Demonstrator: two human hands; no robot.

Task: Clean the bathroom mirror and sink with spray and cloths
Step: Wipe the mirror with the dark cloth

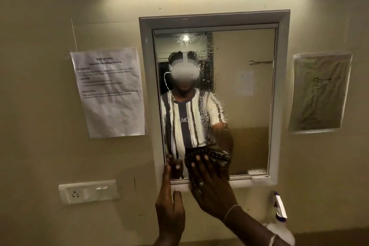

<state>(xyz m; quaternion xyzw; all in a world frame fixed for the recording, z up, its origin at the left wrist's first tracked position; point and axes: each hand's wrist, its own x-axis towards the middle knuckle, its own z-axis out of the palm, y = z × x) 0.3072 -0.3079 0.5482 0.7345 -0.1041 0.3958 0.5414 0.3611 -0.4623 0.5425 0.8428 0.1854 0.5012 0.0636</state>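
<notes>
— One cloth (218, 160), lower centre, against the wet mirror (249, 106): soft?
— Soft, light, likely slippery on glass; palm its middle. Your right hand (207, 187) presses it, fingers spread; your left hand (169, 207), fingers straight, touches the lower-left edge.

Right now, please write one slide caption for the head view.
Right hand presses a dark cloth low on the wet mirror; left hand touches its frame; spray bottle at lower right.
</notes>
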